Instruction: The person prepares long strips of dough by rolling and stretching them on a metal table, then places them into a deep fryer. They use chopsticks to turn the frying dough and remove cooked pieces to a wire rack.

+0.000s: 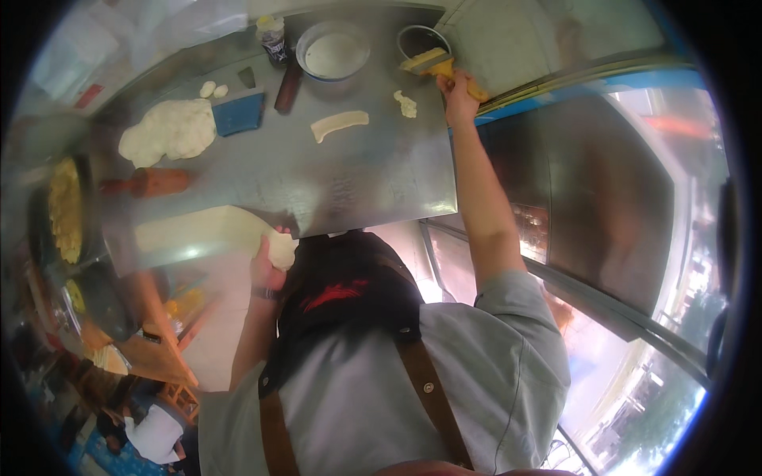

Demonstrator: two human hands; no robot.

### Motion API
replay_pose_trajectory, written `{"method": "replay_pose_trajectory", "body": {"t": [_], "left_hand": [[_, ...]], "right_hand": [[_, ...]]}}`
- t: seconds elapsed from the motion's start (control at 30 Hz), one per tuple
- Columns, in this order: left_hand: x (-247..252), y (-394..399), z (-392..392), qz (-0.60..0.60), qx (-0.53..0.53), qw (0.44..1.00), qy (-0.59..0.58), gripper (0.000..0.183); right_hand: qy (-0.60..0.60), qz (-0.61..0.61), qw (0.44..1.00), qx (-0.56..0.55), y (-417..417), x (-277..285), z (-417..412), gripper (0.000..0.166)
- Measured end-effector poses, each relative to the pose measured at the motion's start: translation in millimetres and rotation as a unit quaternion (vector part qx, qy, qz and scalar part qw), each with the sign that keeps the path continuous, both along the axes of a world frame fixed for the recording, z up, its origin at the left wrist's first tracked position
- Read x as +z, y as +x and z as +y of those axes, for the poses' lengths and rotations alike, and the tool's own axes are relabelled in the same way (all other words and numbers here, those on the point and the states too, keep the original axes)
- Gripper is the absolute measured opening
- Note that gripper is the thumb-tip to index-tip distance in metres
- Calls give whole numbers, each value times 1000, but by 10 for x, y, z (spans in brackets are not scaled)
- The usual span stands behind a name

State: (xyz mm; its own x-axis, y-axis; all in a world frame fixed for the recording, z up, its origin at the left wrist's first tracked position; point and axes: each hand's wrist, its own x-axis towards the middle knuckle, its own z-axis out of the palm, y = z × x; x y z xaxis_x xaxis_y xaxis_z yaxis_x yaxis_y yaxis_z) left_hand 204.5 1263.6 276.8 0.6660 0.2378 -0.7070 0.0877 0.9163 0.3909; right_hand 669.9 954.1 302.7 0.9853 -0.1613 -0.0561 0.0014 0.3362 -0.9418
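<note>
My left hand (269, 266) grips one end of a long sheet of dough (202, 229) at the front edge of the steel worktable (381, 178). The rest of the sheet stretches left along that edge. At the far right corner, my right hand (459, 95) is closed on the yellow handle of a wide flat brush (425, 60). Its pale bristles overlap the near rim of a metal bowl (411, 31) with dark contents. A short dough strip (340, 124) lies mid-table, and a small dough scrap (406, 104) sits below the brush.
A big dough lump (169, 132) is at the back left beside a blue scraper (239, 114). A rolling pin (159, 182) lies nearer. Toward the back stand a bowl of white contents (333, 53) and a jar (272, 41). At lower left, a person (155, 431) is visible.
</note>
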Motion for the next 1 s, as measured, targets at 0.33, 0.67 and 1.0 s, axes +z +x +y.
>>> {"method": "replay_pose_trajectory", "body": {"t": [0.33,0.67,1.0], "left_hand": [[85,-51,100,-45,16,997,-59,48],[1362,-236,1854,-163,-50,965,200,49],[2452,-1383,3428,-210,21,896,390,57]], "right_hand": [[-219,-17,960,177,-2226,-539,-29,18],[-728,111,637,230,-1868,-173,-460,40],[-524,-241,605,548,-4315,-481,5510,17]]}}
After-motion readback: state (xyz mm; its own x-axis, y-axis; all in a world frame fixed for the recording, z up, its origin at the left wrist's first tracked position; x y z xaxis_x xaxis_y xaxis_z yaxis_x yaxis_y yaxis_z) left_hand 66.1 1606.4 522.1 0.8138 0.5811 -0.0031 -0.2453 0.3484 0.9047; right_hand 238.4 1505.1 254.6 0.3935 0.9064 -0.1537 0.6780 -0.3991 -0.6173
